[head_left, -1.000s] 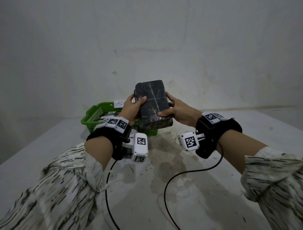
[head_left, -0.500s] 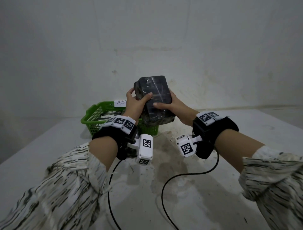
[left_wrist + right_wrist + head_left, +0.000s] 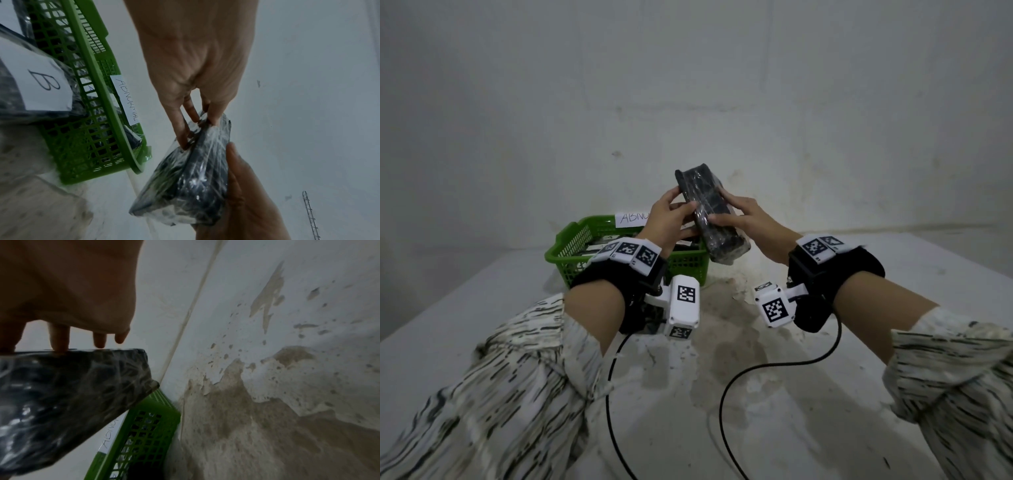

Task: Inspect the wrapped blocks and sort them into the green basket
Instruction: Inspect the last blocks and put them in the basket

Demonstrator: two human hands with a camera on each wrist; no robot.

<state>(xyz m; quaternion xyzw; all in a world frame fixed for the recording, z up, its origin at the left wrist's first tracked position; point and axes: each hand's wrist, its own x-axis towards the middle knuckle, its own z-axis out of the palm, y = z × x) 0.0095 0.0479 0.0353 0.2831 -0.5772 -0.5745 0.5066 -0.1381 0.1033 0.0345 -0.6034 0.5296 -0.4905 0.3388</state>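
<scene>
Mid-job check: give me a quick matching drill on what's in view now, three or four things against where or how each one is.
Things:
1. wrapped block
2. green basket
3. paper label
4. black cable

States:
A. lying on the table
B. held up between left hand and right hand
C. stuck to the basket's rim
D. on the table, blocks inside

Pairs: 1-B, 2-D, 3-C, 4-A
</scene>
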